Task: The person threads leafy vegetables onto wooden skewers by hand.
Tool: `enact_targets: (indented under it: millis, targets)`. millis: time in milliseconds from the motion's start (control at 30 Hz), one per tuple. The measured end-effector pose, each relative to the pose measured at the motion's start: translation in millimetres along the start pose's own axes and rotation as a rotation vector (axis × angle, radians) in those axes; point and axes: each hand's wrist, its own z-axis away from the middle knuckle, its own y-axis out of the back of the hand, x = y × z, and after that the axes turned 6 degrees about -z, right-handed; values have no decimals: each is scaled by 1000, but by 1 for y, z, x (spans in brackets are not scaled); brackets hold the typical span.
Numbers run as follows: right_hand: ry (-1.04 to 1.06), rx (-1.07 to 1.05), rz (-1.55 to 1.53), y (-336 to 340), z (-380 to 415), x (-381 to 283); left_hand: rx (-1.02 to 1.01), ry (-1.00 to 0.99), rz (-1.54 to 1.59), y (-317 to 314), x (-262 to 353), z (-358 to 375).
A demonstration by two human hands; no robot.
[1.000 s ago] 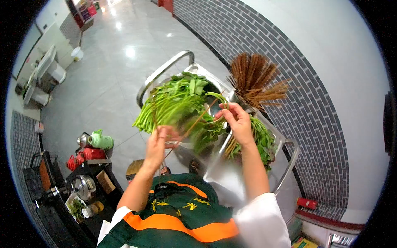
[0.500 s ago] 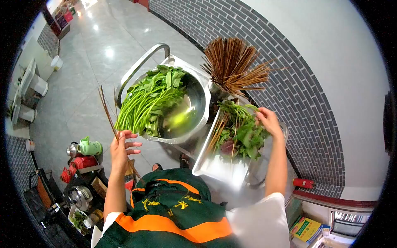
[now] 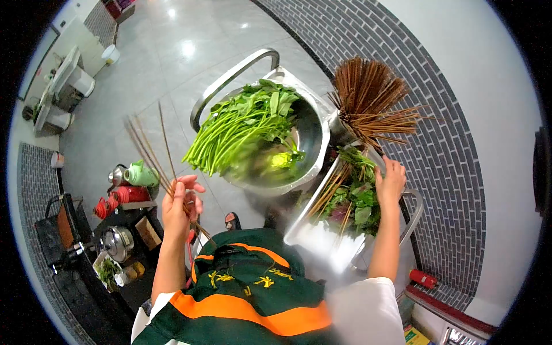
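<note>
My left hand is closed round several thin brown skewers, which point up and away to the left. My right hand is at the far right rim of a white tray, thumb on the inner side and fingers over the edge. Leafy greens lie in the tray beside it, along with several loose brown sticks. To the left of the tray, a round metal basin holds long-stemmed green vegetables and some liquid.
A dense bunch of brown skewers stands in a metal container behind the tray. A curved metal handle rises beyond the basin. Thermos flasks and a metal pot are at left. A red cylinder lies by the brick wall.
My right hand has let go of the green stems and moved to the tray's rim. My left hand still holds the skewers. The whole view has shifted, putting the basin and tray further right.
</note>
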Motion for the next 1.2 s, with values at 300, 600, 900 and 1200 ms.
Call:
enact_targets:
  millis: [300, 600, 900, 1200]
  targets:
    - [521, -526, -573, -145, 19, -162, -1454, -725, 662, -36, 110, 60]
    - [304, -503, -95, -209, 12, -196, -1386, -482, 921, -54, 133, 94]
    - [42, -684, -836, -182, -24, -141, -1428, -400, 949, -45, 131, 97]
    - [-359, -1015, -1908, -96, -29, -132, -1384, -395, 922, -46, 134, 98]
